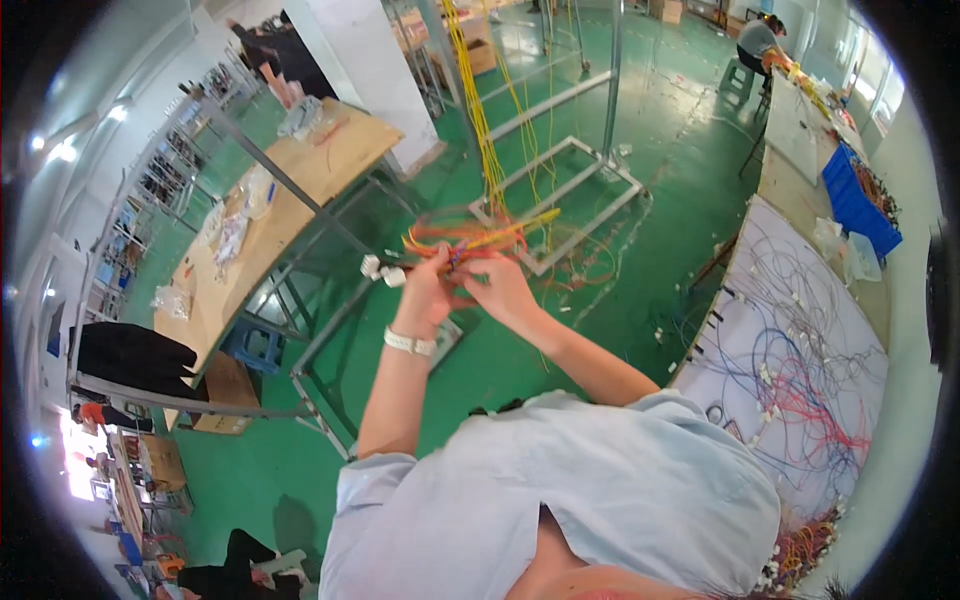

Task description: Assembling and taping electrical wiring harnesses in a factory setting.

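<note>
In front of me, above the green floor, both hands are closed round a bundle of wires (490,240) in red, orange and yellow. My left hand (428,285) grips it from the left, with a white band on that wrist. My right hand (495,285) pinches the bundle close beside the left, and the two almost touch. White plastic connectors (382,270) hang from the bundle's left end. Part of the bundle is smeared by motion, and its lower strands are hard to make out.
A metal rack (610,90) with long yellow wires (470,100) stands ahead. At left is a wooden table (350,145) with plastic bags. On the right, a white board (745,300) carries tangled wires, with a blue bin (850,195) beyond. A person (762,45) sits far right.
</note>
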Available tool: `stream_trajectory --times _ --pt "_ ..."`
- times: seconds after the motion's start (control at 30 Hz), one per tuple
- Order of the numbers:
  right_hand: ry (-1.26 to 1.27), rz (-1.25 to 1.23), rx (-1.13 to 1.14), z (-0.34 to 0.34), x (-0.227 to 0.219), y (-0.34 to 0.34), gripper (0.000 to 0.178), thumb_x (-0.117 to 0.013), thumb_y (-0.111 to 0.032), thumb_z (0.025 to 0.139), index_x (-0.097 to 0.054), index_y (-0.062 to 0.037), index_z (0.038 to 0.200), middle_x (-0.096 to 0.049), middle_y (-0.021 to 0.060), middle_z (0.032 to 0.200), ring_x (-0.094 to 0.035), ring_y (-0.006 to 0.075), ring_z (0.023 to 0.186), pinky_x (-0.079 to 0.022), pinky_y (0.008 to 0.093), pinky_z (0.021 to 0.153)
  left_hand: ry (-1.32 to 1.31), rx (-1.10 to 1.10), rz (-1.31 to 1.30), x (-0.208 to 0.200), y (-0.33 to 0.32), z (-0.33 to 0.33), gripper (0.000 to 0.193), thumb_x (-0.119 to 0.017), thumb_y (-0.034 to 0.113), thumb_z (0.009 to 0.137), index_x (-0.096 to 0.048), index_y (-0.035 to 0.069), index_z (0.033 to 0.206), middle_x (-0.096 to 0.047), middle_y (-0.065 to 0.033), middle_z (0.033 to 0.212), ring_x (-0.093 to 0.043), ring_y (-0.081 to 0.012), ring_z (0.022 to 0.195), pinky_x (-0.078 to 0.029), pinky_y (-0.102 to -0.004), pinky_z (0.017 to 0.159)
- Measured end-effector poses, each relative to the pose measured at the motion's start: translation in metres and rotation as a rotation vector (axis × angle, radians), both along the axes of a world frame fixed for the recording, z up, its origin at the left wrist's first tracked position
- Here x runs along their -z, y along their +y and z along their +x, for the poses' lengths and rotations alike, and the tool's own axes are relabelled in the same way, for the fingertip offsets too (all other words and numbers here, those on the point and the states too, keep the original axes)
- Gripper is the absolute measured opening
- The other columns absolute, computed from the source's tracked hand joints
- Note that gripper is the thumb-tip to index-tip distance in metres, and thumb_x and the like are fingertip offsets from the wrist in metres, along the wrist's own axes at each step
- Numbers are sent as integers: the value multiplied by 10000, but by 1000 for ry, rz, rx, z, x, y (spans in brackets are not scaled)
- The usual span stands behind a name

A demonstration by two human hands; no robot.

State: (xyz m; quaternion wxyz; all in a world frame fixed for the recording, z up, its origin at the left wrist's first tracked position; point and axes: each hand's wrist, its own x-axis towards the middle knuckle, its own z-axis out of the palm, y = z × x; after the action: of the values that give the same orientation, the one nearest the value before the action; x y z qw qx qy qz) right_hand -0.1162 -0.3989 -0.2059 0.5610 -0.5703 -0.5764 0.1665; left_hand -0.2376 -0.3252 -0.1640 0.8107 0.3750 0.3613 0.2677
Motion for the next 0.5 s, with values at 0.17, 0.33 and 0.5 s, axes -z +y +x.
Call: stream_trajectory --times 0.17,0.33,0.5 --pt "19 16 -30 6 -19 0 106 -666 -118 795 -718 -40 846 -686 133 834 -662 293 817 -505 339 746 -317 -61 20 24 18 1 177 -471 218 988 -582 108 1070 -653 -60 998 -600 -176 850 -506 -378 854" --pt "-108 -272 -185 11 -59 -45 164 -672 -162 830 -687 -8 776 -677 84 712 -667 229 685 -509 295 667 -344 -313 380 17 14 13 161 -390 116 997 -493 8 1055 -608 -258 1156 -572 -297 1131 -450 -414 965" --pt "-314 414 152 13 -81 -61 266 -702 -145 806 -627 -4 1019 -613 162 1123 -600 283 1046 -492 348 852 -246 -342 368 2 5 12 111 -400 116 995 -432 22 946 -668 -257 987 -600 -327 1096 -487 -401 904"
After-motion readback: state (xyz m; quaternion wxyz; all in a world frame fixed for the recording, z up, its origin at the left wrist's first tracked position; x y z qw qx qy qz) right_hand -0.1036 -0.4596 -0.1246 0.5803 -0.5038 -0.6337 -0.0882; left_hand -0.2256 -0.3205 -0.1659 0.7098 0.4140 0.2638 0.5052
